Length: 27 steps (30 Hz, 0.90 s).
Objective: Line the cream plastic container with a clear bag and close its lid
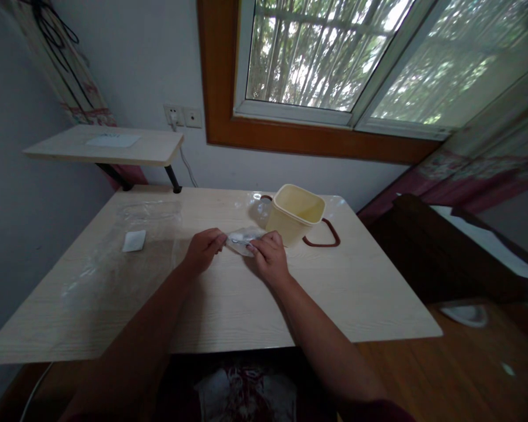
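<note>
Between my two hands a small clear plastic bag is held just above the table, with something shiny in it too small to name. My left hand pinches its left end. The fingers of my right hand are closed on its right side. Right behind my right hand stands a pale yellow plastic bin, open at the top and showing nothing in it. A brown-red curved handle lies on the table at the bin's right, and part of another brown-red piece shows behind its left side.
A large clear plastic bag lies flat on the left of the table, with a small white packet on it. A raised shelf bearing a paper stands at the back left. Wall and window are behind the table.
</note>
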Available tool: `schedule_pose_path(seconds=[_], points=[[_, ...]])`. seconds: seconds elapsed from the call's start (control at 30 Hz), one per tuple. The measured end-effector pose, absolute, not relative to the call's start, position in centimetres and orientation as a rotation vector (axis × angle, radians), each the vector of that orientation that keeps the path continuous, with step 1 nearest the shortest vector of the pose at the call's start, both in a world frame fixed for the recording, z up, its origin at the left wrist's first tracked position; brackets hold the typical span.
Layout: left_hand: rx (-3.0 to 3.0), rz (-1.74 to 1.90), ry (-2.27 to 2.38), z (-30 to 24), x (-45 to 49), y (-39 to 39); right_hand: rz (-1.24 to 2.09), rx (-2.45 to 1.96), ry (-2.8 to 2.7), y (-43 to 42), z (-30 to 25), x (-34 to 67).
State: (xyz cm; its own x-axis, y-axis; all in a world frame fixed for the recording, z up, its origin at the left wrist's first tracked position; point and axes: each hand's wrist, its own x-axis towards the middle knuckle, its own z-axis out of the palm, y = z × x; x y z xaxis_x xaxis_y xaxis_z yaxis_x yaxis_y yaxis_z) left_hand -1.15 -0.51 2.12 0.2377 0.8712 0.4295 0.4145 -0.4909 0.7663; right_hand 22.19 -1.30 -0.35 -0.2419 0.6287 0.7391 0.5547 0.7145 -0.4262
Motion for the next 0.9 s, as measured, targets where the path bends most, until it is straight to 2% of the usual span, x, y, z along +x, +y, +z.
schedule_pose_path(seconds=[0.4,0.53,0.73,0.9], points=[[1.651,1.657,1.239,1.5,-1.6,0.4,0.098,-0.899,-1.819,-1.9,0.6,21.9],[1.85,1.846,1.228,1.4,-1.9,0.5,0.092,-0.905,-1.821,-1.8,0.4,21.9],[2.471,1.653,1.217,1.4,-1.3,0.2,0.065,-0.961,-1.871,-1.9,0.4,21.9],[2.605,1.586,1.305,0.7,-0.9,0.6,0.032,-0.951,-1.902,-1.9,0.3,21.9]])
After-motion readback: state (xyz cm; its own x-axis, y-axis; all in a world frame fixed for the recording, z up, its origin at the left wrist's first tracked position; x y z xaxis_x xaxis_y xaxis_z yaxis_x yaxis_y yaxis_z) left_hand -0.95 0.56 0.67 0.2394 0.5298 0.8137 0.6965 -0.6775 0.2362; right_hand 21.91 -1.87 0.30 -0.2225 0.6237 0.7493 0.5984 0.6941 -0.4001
